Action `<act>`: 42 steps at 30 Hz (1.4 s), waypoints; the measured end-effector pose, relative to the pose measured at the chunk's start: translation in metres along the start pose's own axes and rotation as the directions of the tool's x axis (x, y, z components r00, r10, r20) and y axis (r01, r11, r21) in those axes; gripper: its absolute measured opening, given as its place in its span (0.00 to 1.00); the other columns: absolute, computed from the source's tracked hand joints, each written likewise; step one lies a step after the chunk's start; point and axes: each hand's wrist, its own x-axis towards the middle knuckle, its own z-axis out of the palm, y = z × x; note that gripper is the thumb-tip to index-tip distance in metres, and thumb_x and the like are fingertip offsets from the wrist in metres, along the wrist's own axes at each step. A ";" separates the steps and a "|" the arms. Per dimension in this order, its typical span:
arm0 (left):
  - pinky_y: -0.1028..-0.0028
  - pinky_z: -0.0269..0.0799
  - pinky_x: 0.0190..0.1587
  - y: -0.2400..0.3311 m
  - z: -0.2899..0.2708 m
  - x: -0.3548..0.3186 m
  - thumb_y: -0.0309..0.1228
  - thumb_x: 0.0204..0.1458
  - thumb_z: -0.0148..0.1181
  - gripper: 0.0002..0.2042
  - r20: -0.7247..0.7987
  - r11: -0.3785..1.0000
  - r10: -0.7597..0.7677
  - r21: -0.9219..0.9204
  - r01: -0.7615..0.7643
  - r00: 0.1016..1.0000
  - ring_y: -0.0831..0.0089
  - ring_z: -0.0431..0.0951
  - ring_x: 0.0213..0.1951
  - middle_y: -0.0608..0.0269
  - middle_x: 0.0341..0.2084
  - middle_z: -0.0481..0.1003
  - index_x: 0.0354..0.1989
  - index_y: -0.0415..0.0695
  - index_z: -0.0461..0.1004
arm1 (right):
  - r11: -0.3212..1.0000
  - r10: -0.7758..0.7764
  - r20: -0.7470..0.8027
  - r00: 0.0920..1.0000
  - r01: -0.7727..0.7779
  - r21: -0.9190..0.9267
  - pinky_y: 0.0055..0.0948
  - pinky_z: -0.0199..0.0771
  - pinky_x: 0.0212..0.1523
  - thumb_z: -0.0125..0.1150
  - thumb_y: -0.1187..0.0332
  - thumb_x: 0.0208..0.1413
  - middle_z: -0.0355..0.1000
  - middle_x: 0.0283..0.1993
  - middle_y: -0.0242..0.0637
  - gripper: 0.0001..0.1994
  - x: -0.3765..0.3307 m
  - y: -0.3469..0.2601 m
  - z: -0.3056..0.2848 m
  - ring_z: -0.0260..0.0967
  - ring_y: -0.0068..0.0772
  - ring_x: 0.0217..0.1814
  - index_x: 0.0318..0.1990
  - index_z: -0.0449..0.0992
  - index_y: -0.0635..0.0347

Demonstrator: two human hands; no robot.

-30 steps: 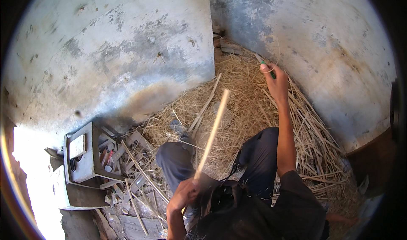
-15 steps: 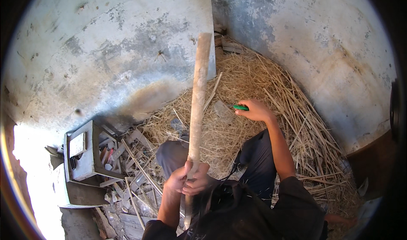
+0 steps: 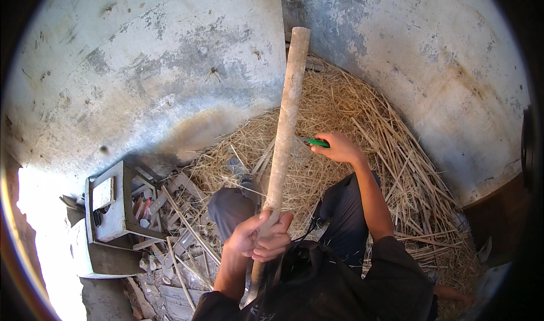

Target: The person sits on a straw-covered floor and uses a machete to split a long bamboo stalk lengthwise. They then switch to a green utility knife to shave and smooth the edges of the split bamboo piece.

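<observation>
Two big grey walls (image 3: 170,77) meet at a far corner, and a wide heap of straw (image 3: 351,128) fills the floor there, with a small grey stool (image 3: 110,202) on the left. The left hand (image 3: 258,239) has its fingers wrapped tight round a long pole (image 3: 286,117), near its low end, so it stands up over the straw. The right hand (image 3: 337,147) is closed on a small green tool (image 3: 317,143), held just right of the pole, maybe to work on it.

No packages, labels, signs or screens in view.

Pale wooden pole (image 3: 286,122) stands upright; small green-handled tool (image 3: 318,143) (mostly hidden).
</observation>
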 end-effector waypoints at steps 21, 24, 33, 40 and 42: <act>0.86 0.54 0.09 0.001 -0.002 0.005 0.58 0.70 0.50 0.24 0.057 0.986 0.024 -0.167 -0.014 0.998 0.83 0.60 0.16 0.69 0.17 0.59 0.37 0.48 0.56 | 1.000 -0.001 0.014 1.000 0.001 -0.006 0.39 0.60 0.27 0.65 0.49 0.68 0.72 0.23 0.33 0.19 0.002 0.003 0.003 0.65 0.30 0.22 0.47 0.84 0.56; 0.86 0.55 0.09 0.001 -0.007 0.006 0.59 0.71 0.48 0.25 0.117 0.980 0.020 -0.197 0.004 0.993 0.83 0.60 0.16 0.69 0.17 0.59 0.37 0.48 0.57 | 1.000 0.001 0.019 1.000 0.000 -0.007 0.39 0.60 0.27 0.65 0.49 0.68 0.72 0.23 0.33 0.19 0.003 0.004 0.004 0.65 0.30 0.22 0.47 0.84 0.56; 0.84 0.59 0.09 0.004 -0.013 0.007 0.60 0.72 0.43 0.25 0.121 0.971 0.047 -0.240 -0.017 0.992 0.81 0.60 0.15 0.68 0.18 0.59 0.37 0.48 0.57 | 1.000 -0.002 0.026 1.000 0.002 0.000 0.39 0.61 0.27 0.65 0.49 0.68 0.72 0.24 0.34 0.19 0.000 0.001 0.001 0.66 0.31 0.22 0.48 0.83 0.57; 0.83 0.58 0.07 0.004 -0.007 0.009 0.60 0.72 0.43 0.25 0.050 0.977 0.076 -0.201 -0.065 0.996 0.81 0.61 0.16 0.66 0.19 0.60 0.38 0.48 0.57 | 1.000 0.002 0.035 0.999 -0.002 -0.020 0.40 0.64 0.29 0.66 0.49 0.68 0.75 0.25 0.36 0.19 0.001 0.001 0.001 0.69 0.31 0.24 0.51 0.83 0.57; 0.83 0.57 0.06 0.006 -0.008 0.008 0.60 0.72 0.42 0.25 0.032 0.978 0.074 -0.199 -0.066 0.997 0.81 0.61 0.15 0.66 0.19 0.59 0.38 0.48 0.57 | 1.000 0.014 0.022 1.000 -0.014 0.019 0.38 0.61 0.28 0.66 0.49 0.68 0.72 0.25 0.34 0.19 -0.001 -0.003 0.001 0.65 0.30 0.23 0.49 0.82 0.57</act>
